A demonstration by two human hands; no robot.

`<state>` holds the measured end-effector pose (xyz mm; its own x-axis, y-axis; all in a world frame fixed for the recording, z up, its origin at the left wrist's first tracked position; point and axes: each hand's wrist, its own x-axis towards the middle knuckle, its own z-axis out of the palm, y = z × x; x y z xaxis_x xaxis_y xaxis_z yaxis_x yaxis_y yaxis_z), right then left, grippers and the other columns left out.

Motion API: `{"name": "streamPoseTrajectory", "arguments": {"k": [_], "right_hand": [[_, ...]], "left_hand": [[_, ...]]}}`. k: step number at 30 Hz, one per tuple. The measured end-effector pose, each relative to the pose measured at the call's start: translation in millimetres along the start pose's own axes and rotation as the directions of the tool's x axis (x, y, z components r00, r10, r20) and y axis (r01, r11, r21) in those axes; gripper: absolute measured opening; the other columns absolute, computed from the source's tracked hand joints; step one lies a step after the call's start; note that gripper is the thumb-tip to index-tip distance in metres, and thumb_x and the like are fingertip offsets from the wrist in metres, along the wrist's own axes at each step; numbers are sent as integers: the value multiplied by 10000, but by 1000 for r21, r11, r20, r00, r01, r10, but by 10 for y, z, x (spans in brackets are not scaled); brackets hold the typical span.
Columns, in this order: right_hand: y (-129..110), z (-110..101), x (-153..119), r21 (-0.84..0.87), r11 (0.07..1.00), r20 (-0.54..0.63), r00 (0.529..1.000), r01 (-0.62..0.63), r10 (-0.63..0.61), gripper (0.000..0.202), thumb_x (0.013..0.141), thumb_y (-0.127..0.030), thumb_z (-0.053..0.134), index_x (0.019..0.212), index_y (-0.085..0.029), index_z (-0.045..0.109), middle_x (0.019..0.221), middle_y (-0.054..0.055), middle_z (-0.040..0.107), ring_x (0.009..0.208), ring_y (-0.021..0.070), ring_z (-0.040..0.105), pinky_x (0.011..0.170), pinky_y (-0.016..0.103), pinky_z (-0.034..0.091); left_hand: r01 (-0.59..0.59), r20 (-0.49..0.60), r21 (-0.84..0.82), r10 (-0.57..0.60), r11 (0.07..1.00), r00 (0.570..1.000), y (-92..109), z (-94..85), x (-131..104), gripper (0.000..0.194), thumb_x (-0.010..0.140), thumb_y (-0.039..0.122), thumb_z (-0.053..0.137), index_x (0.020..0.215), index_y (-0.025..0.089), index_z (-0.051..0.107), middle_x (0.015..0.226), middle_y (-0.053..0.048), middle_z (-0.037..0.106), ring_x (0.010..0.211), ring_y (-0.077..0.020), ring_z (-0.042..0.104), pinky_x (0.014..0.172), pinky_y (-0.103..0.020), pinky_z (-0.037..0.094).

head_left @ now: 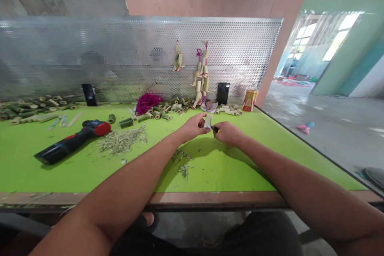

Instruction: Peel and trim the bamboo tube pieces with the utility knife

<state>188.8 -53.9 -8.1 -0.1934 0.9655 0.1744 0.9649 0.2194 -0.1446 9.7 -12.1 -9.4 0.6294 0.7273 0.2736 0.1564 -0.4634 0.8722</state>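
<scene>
Above the middle of the green tabletop, my left hand (193,129) is closed around a short pale bamboo piece (208,120). My right hand (228,133) grips a utility knife (215,129) with a black and yellow handle. The knife's tip end is at the near right side of the bamboo, close to my left fingertips; whether the blade touches it I cannot tell. Below the hands lie small green and pale shavings (185,170). A larger heap of pale shavings (124,140) is to the left.
A black and red cordless power tool (75,140) lies left. Cut bamboo pieces (30,108), magenta string (147,103) and a yellow-red bottle (250,99) line the back. Strung bamboo pieces (204,73) hang on a perforated metal panel (240,44). Two dark phones (223,93) lean there.
</scene>
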Motion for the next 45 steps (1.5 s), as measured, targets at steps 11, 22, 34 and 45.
{"name": "streamPoseTrajectory", "arguments": {"k": [11, 22, 34, 45], "right_hand": [[70, -69, 31, -7, 998, -41, 997, -67, 67, 237, 779, -234, 486, 868, -166, 695, 805, 99, 688, 653, 164, 583, 541, 242, 335], [177, -31, 138, 18, 982, -93, 978, -186, 187, 216, 784, -241, 506, 895, -170, 677, 842, 117, 682, 705, 192, 607, 574, 252, 385], [481, -160, 179, 96, 969, -155, 958, -228, 241, 263, 788, -245, 464, 883, -122, 677, 838, 124, 677, 679, 167, 569, 566, 236, 362], [-74, -59, -50, 122, 990, -62, 996, 75, -68, 221, 757, -224, 464, 789, -161, 674, 729, 64, 673, 570, 128, 499, 503, 238, 281]], "left_hand": [[-11, 38, 12, 10, 1000, 999, 34, 9, 20, 712, 684, 334, 694, 1318, 165, 418, 779, 11, 513, 707, -119, 478, 640, -243, 386], [45, 105, -154, -29, 987, 994, 109, 53, -14, 664, 678, 292, 711, 1272, 141, 457, 777, 5, 517, 712, -111, 496, 667, -258, 436], [66, 84, -348, -39, 935, 996, 65, 63, -102, 703, 687, 298, 735, 1303, 179, 418, 988, -50, 550, 829, -126, 537, 756, -342, 544], [43, 7, -323, -43, 945, 999, -5, 41, -21, 670, 695, 244, 702, 1293, 182, 407, 892, -18, 572, 797, -111, 552, 736, -307, 552]]}}
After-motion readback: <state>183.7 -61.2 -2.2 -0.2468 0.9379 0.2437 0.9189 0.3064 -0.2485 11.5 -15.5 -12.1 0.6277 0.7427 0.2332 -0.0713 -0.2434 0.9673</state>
